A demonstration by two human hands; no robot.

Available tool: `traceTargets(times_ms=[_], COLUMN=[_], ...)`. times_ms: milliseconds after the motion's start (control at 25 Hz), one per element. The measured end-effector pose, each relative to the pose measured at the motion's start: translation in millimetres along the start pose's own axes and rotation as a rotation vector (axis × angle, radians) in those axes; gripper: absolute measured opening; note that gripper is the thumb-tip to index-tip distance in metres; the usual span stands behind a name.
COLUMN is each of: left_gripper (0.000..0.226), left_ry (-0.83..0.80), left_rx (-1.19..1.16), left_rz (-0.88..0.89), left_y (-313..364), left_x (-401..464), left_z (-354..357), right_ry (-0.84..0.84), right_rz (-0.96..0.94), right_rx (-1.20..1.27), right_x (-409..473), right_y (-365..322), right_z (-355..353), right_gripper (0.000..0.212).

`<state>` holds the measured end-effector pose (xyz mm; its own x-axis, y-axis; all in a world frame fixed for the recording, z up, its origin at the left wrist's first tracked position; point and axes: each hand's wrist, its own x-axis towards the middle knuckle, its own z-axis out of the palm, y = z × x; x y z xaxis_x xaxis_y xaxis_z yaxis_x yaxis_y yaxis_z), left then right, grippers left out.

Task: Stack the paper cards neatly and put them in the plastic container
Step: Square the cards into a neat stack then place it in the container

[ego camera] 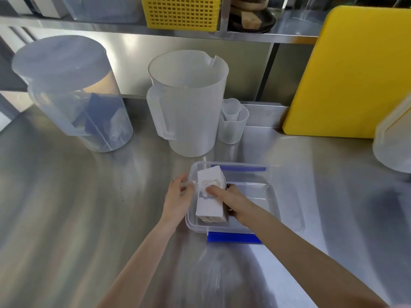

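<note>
Print on the paper cards (209, 196) is too blurred to read.

I've got one head cam only, wide-angle, looking fwd and down at the steel counter (66, 207), close over both forearms; shelf (133, 27) along top edge.

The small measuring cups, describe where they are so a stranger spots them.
On the steel counter, find the big lidless pitcher at centre. Tucked against its right side stand the small measuring cups, nested, translucent, and far shorter than either pitcher.
</note>
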<state>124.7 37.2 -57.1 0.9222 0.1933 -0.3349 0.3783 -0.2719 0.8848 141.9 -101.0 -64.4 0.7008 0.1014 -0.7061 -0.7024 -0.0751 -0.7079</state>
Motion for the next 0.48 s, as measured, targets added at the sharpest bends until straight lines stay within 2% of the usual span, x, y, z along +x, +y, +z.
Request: traceTargets(times_ms=[160,320,480], left_gripper=[0.041,0.041,0.041], left_ry=[0.029,0.059,0.082], left_rx=[-0.037,-0.042,-0.055], left_rz=[-0.005,0.01,0.007], left_y=[-14.0,-19.4,-20.9], left_x=[2.6,2.8,3.1], left_z=[7.5,10.3,12.6], right_ry=[-0.049,-0.011,-0.031], right_rz=[0.048,0.044,0.069], right_rx=[-0.097,-0.215,-0.068], right_x=[9.0,17.7,7.8], right_y=[7.2,10.3,5.1], right_z=[11.5,16.8,17.5], right_gripper=[0.055,0.081,0.047])
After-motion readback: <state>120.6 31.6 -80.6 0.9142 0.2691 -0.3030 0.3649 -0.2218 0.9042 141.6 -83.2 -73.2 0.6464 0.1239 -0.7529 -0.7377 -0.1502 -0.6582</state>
